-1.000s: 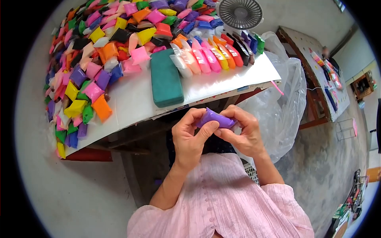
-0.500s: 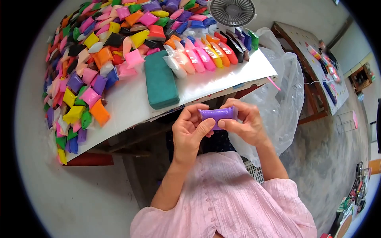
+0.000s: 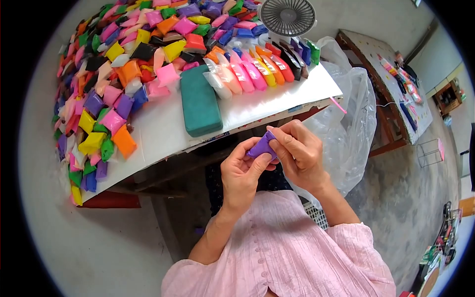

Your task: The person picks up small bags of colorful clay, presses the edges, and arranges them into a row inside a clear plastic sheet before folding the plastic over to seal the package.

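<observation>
A small purple packet (image 3: 261,146) is held between both hands, in front of the table's edge. My left hand (image 3: 241,171) grips its lower left part, the thumb on top and the fingers behind. My right hand (image 3: 300,152) pinches the packet's upper right end between thumb and fingers. Beyond the hands, a green block (image 3: 200,101) lies on the white table (image 3: 163,129). To its right stands a row of filled clear packets (image 3: 255,76) in white, pink, yellow, orange, red and black.
A large pile of coloured packets (image 3: 113,121) covers the table's left and back. A small fan (image 3: 287,17) stands behind the row. Clear plastic bags (image 3: 346,128) hang at the right edge. Another table (image 3: 368,59) stands farther right, with a wire rack (image 3: 429,152) near it.
The purple packet has turned from level to slanted, its right end raised. My right hand has shifted from holding its side to pinching that end.
</observation>
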`<action>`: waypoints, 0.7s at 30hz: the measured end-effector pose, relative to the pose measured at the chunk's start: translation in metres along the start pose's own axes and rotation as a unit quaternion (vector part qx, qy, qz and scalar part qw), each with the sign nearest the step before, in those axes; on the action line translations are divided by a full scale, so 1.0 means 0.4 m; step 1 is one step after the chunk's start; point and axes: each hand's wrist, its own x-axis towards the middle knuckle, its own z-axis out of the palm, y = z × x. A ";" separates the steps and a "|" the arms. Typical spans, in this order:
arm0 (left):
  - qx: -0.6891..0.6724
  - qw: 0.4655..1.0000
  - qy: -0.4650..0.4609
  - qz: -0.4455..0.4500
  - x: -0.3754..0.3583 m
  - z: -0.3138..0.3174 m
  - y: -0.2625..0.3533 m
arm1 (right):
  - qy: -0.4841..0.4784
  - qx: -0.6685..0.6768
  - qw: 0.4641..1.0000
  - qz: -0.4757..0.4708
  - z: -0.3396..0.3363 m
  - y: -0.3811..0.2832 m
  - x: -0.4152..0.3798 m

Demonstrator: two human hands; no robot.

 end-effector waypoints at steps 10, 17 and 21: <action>-0.038 0.999 -0.011 -0.002 0.000 0.001 -0.016 | 0.012 0.081 0.995 0.065 0.005 0.002 0.018; -0.049 0.998 0.026 0.006 0.014 0.013 -0.013 | -0.037 0.177 0.959 0.217 0.001 0.007 -0.013; -0.041 0.999 0.023 0.008 0.014 0.010 -0.012 | -0.028 0.201 0.955 0.218 -0.001 0.003 -0.006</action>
